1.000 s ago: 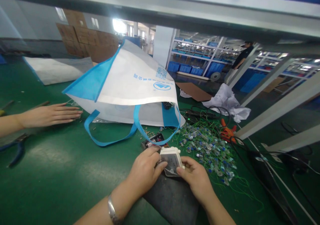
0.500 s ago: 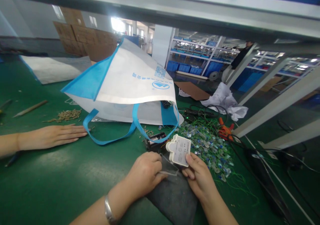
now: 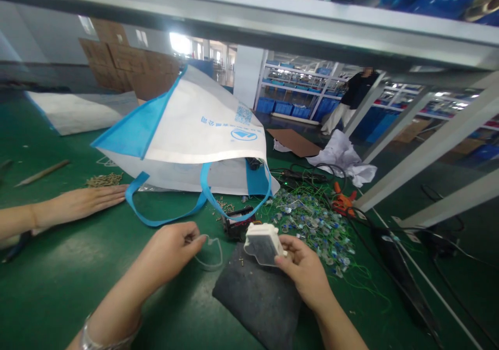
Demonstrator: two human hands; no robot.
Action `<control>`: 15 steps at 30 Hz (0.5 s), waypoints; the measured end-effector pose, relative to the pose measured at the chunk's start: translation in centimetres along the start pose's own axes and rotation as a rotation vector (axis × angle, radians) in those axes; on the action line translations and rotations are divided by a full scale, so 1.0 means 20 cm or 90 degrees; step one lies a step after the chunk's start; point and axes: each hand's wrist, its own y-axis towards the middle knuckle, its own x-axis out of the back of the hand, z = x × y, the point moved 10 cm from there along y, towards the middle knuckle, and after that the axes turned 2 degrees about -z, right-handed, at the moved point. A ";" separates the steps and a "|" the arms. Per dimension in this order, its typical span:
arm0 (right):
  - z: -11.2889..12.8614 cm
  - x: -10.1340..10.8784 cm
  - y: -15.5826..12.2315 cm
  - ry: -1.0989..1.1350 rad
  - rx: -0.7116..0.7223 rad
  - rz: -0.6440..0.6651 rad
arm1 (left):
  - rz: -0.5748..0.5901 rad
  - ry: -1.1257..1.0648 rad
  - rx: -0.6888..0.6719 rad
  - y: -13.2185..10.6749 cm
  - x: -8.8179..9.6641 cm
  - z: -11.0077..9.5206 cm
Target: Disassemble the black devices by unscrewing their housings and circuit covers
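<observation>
Over one table (image 3: 175, 308), right hand (image 3: 302, 269) grips one case (image 3: 265, 245); left hand (image 3: 171, 246) pinches one apparently clear loop (image 3: 221, 254).

I count three hands: the wearer's left hand (image 3: 169, 251) and right hand (image 3: 306, 269) at lower centre, plus a co-worker's hand (image 3: 83, 204) at left. Around mid-frame I get one pale housing (image 3: 263, 247), one clear ring (image 3: 220, 248), one black case (image 3: 234, 229) and one dark pad (image 3: 261, 300), with two white-and-blue bags (image 3: 195, 121) from upper left to centre. I make it one wooden stick (image 3: 43, 173) at left, one orange clamp (image 3: 343, 203) at right; the green-wired parts (image 3: 327, 233) are too tangled to number.
</observation>
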 end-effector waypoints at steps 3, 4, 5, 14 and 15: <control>0.12 -0.08 -0.07 -0.241 0.110 0.062 | -0.007 0.003 0.023 -0.02 0.09 0.06; 0.15 -0.12 -0.09 -0.336 0.152 0.100 | -0.008 -0.002 0.023 -0.03 0.10 0.07; 0.16 -0.17 -0.12 -0.419 0.188 0.143 | -0.011 -0.005 0.025 -0.04 0.12 0.08; 0.23 -0.08 -0.12 -0.605 0.359 0.000 | -0.126 0.106 0.099 0.00 0.52 0.30; 0.24 -0.05 -0.12 -0.611 0.365 -0.034 | -0.176 0.115 0.109 0.02 0.63 0.34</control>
